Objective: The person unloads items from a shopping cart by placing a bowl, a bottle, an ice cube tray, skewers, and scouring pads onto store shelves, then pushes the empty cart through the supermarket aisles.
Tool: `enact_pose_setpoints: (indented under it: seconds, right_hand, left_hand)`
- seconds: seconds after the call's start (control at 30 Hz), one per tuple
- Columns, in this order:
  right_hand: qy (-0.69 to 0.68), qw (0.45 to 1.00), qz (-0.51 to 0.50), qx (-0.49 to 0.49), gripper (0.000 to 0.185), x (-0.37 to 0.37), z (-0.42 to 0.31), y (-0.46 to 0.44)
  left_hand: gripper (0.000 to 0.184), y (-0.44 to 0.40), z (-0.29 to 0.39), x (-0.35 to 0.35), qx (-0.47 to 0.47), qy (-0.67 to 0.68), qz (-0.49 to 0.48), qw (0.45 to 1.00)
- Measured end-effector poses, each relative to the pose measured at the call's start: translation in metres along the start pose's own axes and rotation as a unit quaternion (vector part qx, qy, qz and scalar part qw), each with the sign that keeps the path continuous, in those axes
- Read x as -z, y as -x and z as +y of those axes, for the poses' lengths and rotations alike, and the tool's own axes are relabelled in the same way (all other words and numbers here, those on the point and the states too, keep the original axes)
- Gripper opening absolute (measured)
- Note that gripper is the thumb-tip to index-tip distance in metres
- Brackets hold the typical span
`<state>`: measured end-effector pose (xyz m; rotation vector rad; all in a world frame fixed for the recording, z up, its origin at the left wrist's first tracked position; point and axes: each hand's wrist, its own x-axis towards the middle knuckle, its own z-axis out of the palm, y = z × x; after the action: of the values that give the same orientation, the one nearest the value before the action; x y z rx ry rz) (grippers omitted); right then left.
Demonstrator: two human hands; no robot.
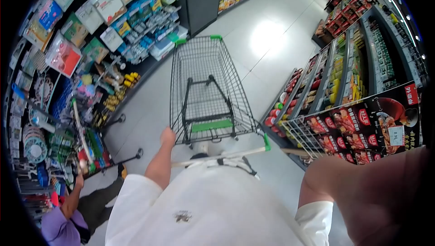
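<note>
In front of me stands a wire shopping cart (212, 125) with green corner pieces and a green flap; its basket holds no goods that I can see. My left hand (167, 136) is closed on the cart's near left corner, fingers partly hidden. The pale handlebar (247, 152) crosses close to my white shirt (217, 200). My right arm (358, 187) is bent and raised close to the camera on the right, and its hand lies outside the picture.
Shelves of hanging household goods (86, 19) line the left. There, a person in purple (61, 228) stands beside another cart (81, 133). Shelves of bottles and jars (340, 74) run along the right, with a rack of red and black packages (358, 128) nearer. Tiled floor (247, 33) stretches ahead.
</note>
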<state>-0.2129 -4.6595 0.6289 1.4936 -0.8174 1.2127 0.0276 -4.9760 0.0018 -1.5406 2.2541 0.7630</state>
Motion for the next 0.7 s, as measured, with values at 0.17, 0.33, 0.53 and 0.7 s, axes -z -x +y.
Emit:
enact_pose_setpoints:
  seconds: [0.17, 0.33, 0.53, 0.7]
  right_hand:
    - [0.023, 1.0, 0.004, 0.011, 0.034, 0.009, -0.005, -0.003]
    - [0.056, 0.998, -0.007, 0.012, 0.035, 0.008, -0.012, -0.004]
    - [0.082, 0.997, 0.001, 0.01, 0.035, 0.007, -0.018, -0.001]
    - [0.092, 0.996, 0.003, 0.017, 0.036, 0.01, -0.019, -0.001]
  left_hand:
    - [0.028, -0.011, 0.002, 0.009, -0.034, 0.023, 0.021, 0.999]
    - [0.028, 0.0, 0.017, 0.027, -0.018, 0.031, -0.006, 0.999]
    - [0.025, -0.008, 0.013, 0.031, -0.042, -0.019, 0.006, 0.999]
    - [0.025, -0.041, 0.0, 0.012, -0.076, -0.045, 0.021, 0.996]
